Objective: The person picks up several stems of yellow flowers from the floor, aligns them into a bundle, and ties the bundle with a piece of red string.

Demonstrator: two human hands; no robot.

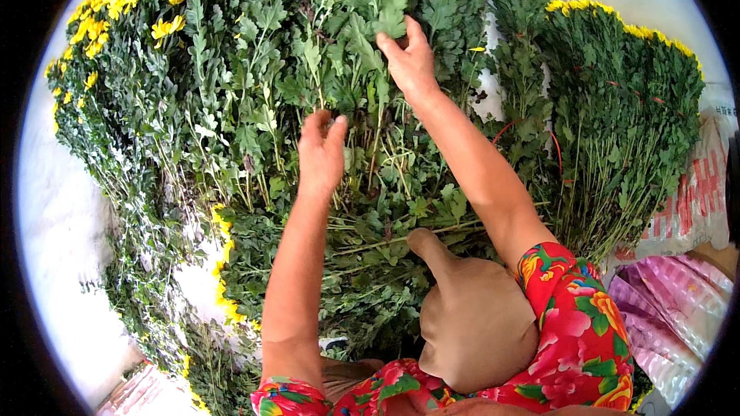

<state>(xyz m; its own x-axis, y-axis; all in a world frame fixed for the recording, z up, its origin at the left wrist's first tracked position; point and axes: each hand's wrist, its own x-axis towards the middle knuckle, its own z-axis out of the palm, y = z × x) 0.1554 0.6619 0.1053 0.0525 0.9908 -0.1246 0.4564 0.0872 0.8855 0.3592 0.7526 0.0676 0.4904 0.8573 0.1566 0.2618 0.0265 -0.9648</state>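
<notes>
Before me stands a dense mass of cut yellow chrysanthemums (243, 69), their leafy stems roughly upright in the picture. My right hand (413, 63) reaches into the upper middle, thumb and fingertips closed about a leafy chrysanthemum stem (388, 8) whose top is blurred. Lower and to the left is my left hand (322, 156), its slightly blurred fingers curled at the foot of another thin stem (319, 89). Whether they grip that stem is hidden. Nearer my body, more chrysanthemums (370, 266) lie crosswise, their yellow heads (222, 266) to the left.
Bunches of chrysanthemums (618, 92) with red ties stand at the right. Beside them are a printed plastic sack (691, 190) and pink checked plastic sheeting (665, 306). A smooth tan shape (477, 323) covers part of my lap. Pale floor (63, 219) shows at the left.
</notes>
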